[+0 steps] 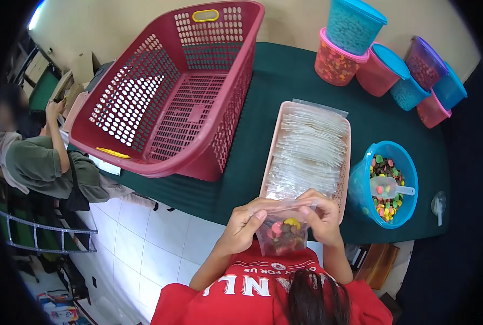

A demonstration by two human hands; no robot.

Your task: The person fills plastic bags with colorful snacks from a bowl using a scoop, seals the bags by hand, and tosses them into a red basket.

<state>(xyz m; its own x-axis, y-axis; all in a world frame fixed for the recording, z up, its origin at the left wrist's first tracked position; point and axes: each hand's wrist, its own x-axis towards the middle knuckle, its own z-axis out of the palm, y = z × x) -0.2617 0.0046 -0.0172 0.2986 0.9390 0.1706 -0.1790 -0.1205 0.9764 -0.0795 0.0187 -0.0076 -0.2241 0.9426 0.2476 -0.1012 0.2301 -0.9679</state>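
Note:
A clear plastic zip bag (pixel 283 236) with brown, pink and yellow candies in its lower part is held upright in front of the red shirt. My left hand (pixel 243 223) pinches the bag's top left corner between thumb and fingers. On the other top corner, my right hand (pixel 322 219) grips in the same way, so the top edge is stretched between both hands. Just beyond them, a pink tray (pixel 266 176) holds a stack of flat clear bags (pixel 309 146). To the right, a blue tub (pixel 411 162) contains mixed candies and a clear scoop (pixel 390 187).
A large maroon basket (pixel 220 130) stands at the left of the green table (pixel 271 70). Lidded tubs (pixel 355 27) of colored candies are stacked at the back right. A small clear spoon (pixel 439 208) lies near the right edge. Another person (pixel 46 160) is at the far left.

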